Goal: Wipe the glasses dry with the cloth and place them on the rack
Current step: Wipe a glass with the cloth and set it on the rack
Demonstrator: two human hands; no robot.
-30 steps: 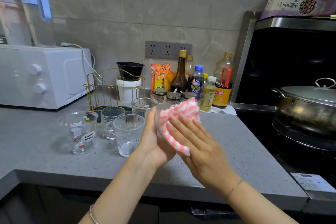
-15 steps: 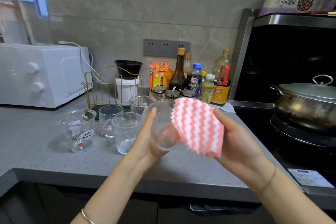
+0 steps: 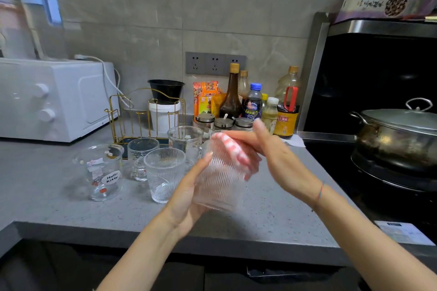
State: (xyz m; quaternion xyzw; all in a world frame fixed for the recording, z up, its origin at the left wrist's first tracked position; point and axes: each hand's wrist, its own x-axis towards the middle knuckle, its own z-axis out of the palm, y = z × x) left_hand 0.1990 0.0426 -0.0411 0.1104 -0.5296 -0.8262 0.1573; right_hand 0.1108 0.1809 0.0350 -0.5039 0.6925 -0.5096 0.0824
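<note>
My left hand [image 3: 184, 196] grips a ribbed glass [image 3: 220, 186], tilted above the counter's front half. My right hand [image 3: 283, 160] pushes the pink-and-white cloth [image 3: 234, 151] into the glass's mouth, fingers inside and thumb raised. Several more glasses stand to the left: a ribbed one [image 3: 163, 172], a Hello Kitty one [image 3: 104, 172], a small one [image 3: 142, 156] and a clear mug [image 3: 185, 142]. Behind them stands the gold wire rack [image 3: 142, 116] with no glass on it.
A white oven [image 3: 47, 99] sits at the back left. Behind the rack stands a white tub [image 3: 164, 118] with a black bowl on top. Sauce bottles [image 3: 248, 101] line the wall. A lidded pot [image 3: 397, 134] sits on the stove at right.
The cloth went from wrapping the glass's outside to being pushed inside it. My right hand turned over the mouth, and the glass tilted more upright in my left hand.
</note>
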